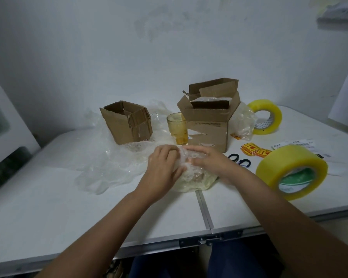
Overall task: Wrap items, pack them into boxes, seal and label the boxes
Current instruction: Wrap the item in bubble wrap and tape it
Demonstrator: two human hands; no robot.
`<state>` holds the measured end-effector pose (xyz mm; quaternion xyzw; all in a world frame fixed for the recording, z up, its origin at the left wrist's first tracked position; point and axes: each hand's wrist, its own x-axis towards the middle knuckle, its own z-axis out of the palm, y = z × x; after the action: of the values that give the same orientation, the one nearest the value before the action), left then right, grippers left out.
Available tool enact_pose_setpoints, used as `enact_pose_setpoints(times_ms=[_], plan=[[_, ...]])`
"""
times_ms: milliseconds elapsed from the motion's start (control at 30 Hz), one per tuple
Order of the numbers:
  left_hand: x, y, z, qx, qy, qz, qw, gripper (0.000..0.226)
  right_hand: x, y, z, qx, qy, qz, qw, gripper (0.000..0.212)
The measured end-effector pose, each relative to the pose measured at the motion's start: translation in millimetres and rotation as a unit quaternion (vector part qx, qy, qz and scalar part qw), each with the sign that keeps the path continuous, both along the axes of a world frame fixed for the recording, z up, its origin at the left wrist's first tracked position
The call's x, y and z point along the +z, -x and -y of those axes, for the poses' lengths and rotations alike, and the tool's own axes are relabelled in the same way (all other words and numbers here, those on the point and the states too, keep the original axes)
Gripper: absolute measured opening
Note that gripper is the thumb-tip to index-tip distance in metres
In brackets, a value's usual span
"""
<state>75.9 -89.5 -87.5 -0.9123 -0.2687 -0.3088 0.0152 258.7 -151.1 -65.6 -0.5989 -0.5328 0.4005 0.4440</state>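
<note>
A bundle of bubble wrap (193,177) lies on the white table (48,207) in the middle, with a yellowish item showing through it. My left hand (163,167) grips its left side, and my right hand (207,160) holds the wrap on its top right. A yellow glass (178,128) stands bare just behind. A small open box (127,122) sits to the left. A larger open box (209,117) with wrapped contents stands to the right of the glass.
Loose bubble wrap (109,167) spreads over the table's left middle. Two tape rolls stand on the right, one near (291,171) and one far (266,116). Blue-handled scissors (239,160), yellow stickers (253,150) and white labels (295,144) lie between them.
</note>
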Motion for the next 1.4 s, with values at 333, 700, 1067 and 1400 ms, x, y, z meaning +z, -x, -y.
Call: enact_pose_setpoints(times_ms=[333, 700, 1067, 1400], plan=[[1, -37, 7, 0.044, 0.011, 0.035, 0.998, 0.025, 43, -17, 11, -0.018, 0.066, 0.316, 0.946, 0.043], [4, -70, 7, 0.128, -0.093, 0.000, 0.987, 0.020, 82, -81, 49, -0.049, 0.392, 0.550, 0.736, 0.083], [-2, -70, 23, -0.007, -0.010, 0.027, 1.000, 0.036, 93, -75, 63, -0.083, 0.298, 0.566, 0.764, 0.050], [16, -69, 26, -0.024, 0.121, -0.045, 0.991, 0.041, 114, -83, 65, -0.272, -0.045, 0.110, 0.955, 0.034]])
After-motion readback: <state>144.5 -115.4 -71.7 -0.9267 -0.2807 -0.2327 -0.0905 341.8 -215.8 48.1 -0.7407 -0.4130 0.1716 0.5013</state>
